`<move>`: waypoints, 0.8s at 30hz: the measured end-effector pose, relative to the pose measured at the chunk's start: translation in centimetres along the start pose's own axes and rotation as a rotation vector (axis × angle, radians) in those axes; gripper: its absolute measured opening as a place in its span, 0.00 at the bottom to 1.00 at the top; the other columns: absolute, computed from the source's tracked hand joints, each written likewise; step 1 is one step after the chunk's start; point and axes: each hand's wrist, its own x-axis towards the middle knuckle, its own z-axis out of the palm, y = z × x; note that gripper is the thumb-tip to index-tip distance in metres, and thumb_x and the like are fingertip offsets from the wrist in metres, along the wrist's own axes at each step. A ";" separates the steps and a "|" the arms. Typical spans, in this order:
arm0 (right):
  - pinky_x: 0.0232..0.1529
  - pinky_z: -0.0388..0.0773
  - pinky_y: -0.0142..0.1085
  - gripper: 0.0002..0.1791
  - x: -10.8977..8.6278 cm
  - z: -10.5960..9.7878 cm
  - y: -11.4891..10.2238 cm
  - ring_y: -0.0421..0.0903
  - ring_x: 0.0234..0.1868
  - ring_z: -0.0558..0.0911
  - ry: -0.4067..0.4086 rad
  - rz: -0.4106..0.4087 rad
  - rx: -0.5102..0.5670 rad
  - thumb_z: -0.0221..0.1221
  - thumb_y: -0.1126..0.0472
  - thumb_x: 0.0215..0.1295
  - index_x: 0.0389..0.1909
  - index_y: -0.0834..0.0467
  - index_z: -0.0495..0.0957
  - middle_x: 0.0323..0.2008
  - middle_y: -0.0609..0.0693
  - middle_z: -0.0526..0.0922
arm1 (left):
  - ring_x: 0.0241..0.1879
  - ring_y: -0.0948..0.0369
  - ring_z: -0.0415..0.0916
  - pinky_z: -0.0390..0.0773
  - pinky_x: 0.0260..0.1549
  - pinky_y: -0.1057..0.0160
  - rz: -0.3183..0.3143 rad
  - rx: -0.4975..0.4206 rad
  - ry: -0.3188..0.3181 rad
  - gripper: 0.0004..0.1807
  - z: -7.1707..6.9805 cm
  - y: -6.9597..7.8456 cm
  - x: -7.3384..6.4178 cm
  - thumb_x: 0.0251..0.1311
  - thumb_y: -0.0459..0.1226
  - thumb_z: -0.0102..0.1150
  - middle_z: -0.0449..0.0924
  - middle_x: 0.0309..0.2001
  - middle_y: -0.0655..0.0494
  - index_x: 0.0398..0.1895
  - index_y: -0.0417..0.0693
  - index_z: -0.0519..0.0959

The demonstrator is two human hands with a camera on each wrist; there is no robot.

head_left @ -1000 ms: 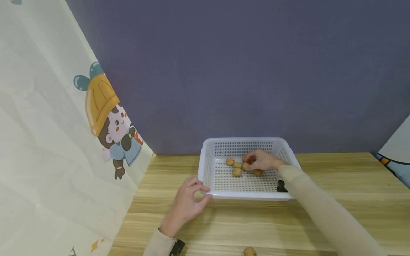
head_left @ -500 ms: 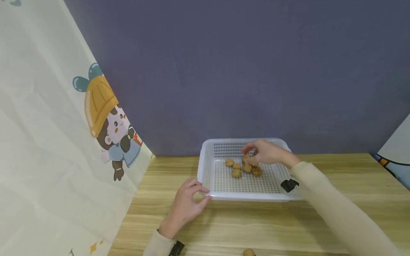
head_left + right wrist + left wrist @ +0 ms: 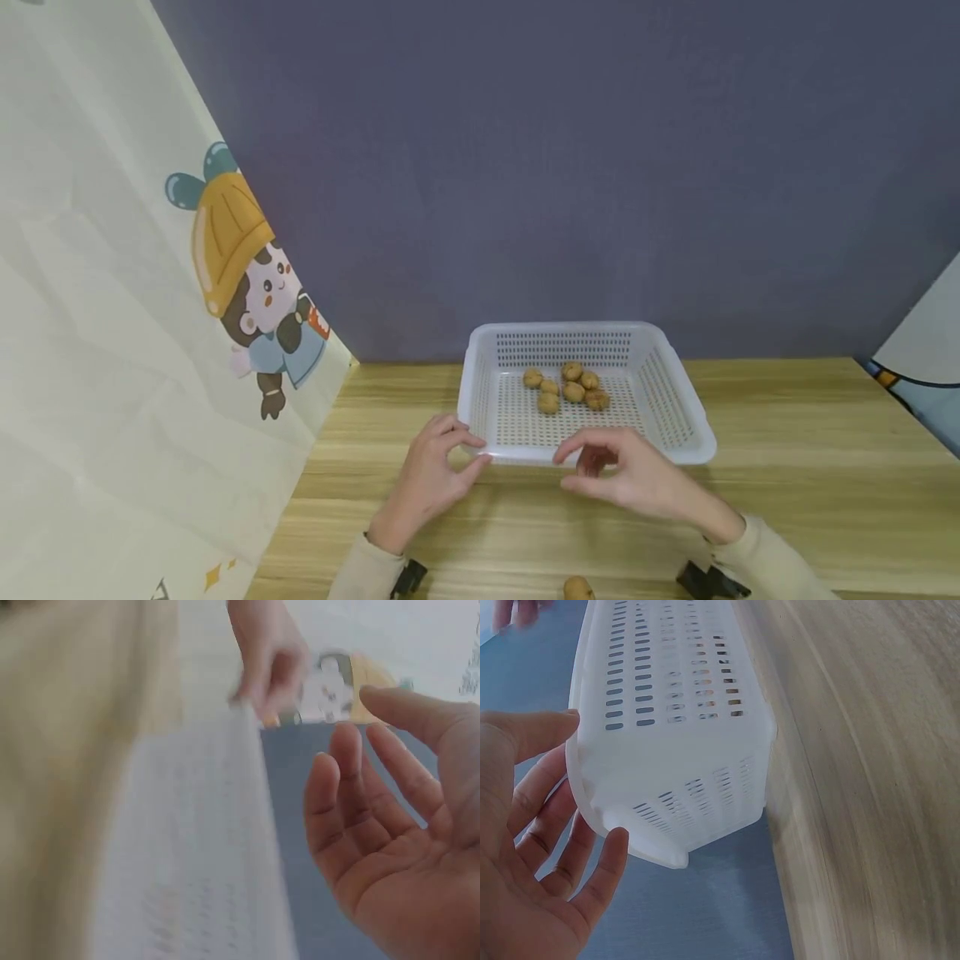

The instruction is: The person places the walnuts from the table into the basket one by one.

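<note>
A white slotted plastic basket [image 3: 701, 446] holds several walnuts [image 3: 573, 392], grouped toward its back middle. My left hand [image 3: 427, 479] grips its front left corner, thumb on the outer side and index finger over the rim. The left wrist view shows that thumb at the rim of the basket [image 3: 660, 750], the other fingers spread around the corner. My right hand [image 3: 637, 475] hovers by the front rim, thumb and index finger apart, nothing between them. Its palm and loosely bent fingers show in the right wrist view. One walnut [image 3: 577, 588] lies on the table near me.
The basket stands on a wood-grain table [image 3: 810, 450] against a dark blue-grey panel [image 3: 570, 167]. On the left hangs a white sheet [image 3: 97, 350] with a cartoon figure. Another printed sheet [image 3: 930, 333] edges in at the right.
My right hand has left the walnuts, come out of the basket and moved toward me over the front rim. The left hand has stayed at its corner.
</note>
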 end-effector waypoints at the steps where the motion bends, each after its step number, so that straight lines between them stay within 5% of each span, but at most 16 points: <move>1: 0.32 0.84 0.32 0.12 -0.7 0.9 0.1 0.32 0.33 0.82 -0.006 -0.023 0.017 0.72 0.60 0.66 0.49 0.50 0.86 0.34 0.43 0.88 | 0.46 0.63 0.79 0.85 0.51 0.60 -0.003 -0.002 -0.001 0.11 0.0 0.0 0.0 0.50 0.38 0.83 0.83 0.39 0.63 0.36 0.51 0.90; 8: 0.26 0.80 0.27 0.13 -4.0 4.5 3.2 0.25 0.29 0.78 -0.076 -0.058 0.043 0.72 0.60 0.67 0.50 0.52 0.85 0.30 0.41 0.86 | 0.46 0.64 0.79 0.85 0.50 0.61 0.017 0.004 0.017 0.11 0.1 -0.1 0.1 0.48 0.38 0.83 0.82 0.38 0.63 0.36 0.51 0.90; 16: 0.28 0.82 0.29 0.17 -6.0 6.2 4.7 0.28 0.29 0.80 -0.267 0.153 0.294 0.71 0.58 0.68 0.56 0.54 0.84 0.30 0.38 0.84 | 0.46 0.63 0.80 0.85 0.50 0.60 0.029 0.007 0.029 0.11 0.1 -0.3 0.0 0.49 0.38 0.83 0.83 0.38 0.63 0.35 0.52 0.90; 24: 0.30 0.81 0.30 0.17 -6.6 6.3 4.7 0.32 0.30 0.81 -0.324 0.300 0.380 0.71 0.56 0.69 0.56 0.51 0.85 0.30 0.40 0.84 | 0.47 0.62 0.80 0.85 0.52 0.60 0.026 0.009 0.009 0.11 0.1 -0.4 0.0 0.51 0.39 0.82 0.83 0.39 0.64 0.37 0.52 0.90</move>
